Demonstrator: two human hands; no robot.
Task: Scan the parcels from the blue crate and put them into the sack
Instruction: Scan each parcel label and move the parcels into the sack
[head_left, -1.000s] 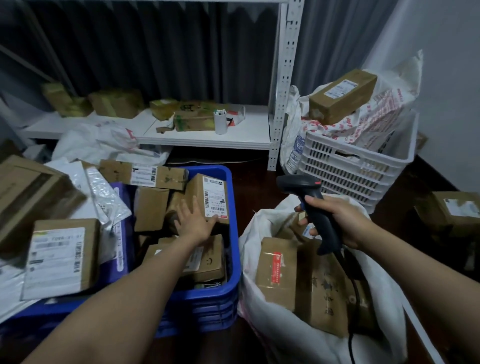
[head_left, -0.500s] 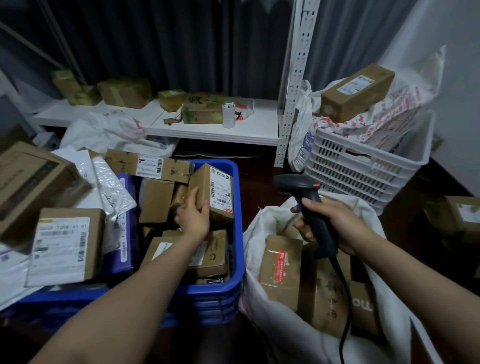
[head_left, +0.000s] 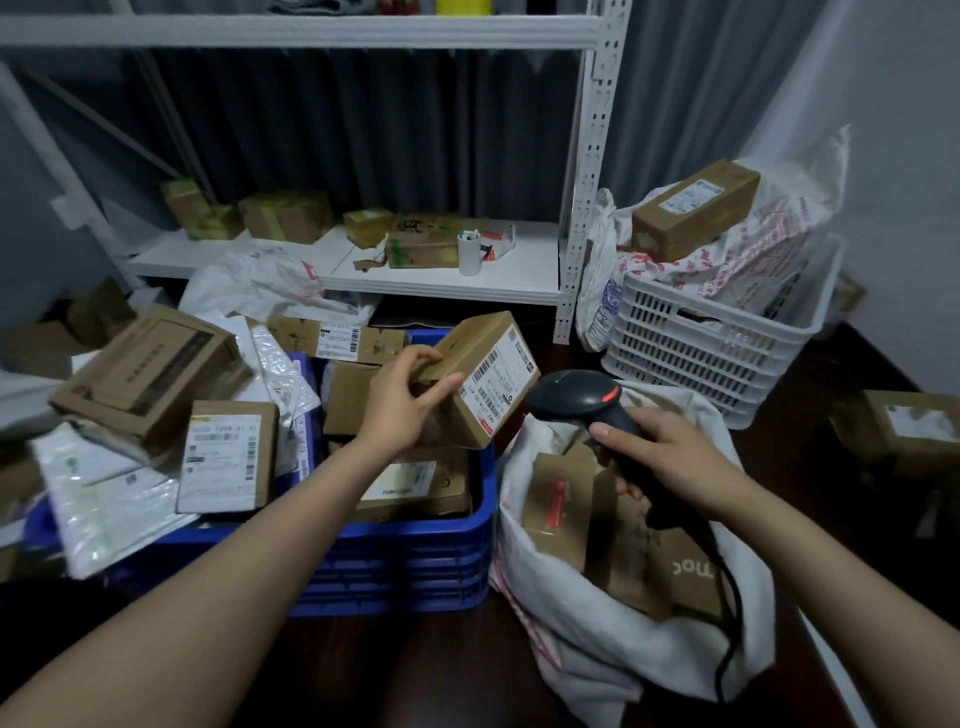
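My left hand (head_left: 404, 396) grips a small cardboard parcel (head_left: 488, 376) by its left end, lifted above the right side of the blue crate (head_left: 410, 561), its white barcode label tilted toward the right. My right hand (head_left: 670, 457) holds a black handheld scanner (head_left: 582, 402) over the open white sack (head_left: 613, 623), its head close to the parcel's label, a red light showing on top. The crate holds several more brown parcels. The sack holds several cardboard boxes, and the scanner's cable trails down over it.
A pile of boxes (head_left: 150, 374) and plastic mailers (head_left: 104, 493) sits left of the crate. A white shelf (head_left: 441, 280) with boxes and a cup stands behind. At right a white crate (head_left: 722, 353) holds bags and a box; another box (head_left: 914, 426) lies far right.
My left hand went from reaching onto the upright parcel in the crate to gripping it and lifting it up and right toward the scanner. The scanner head turned toward the label.
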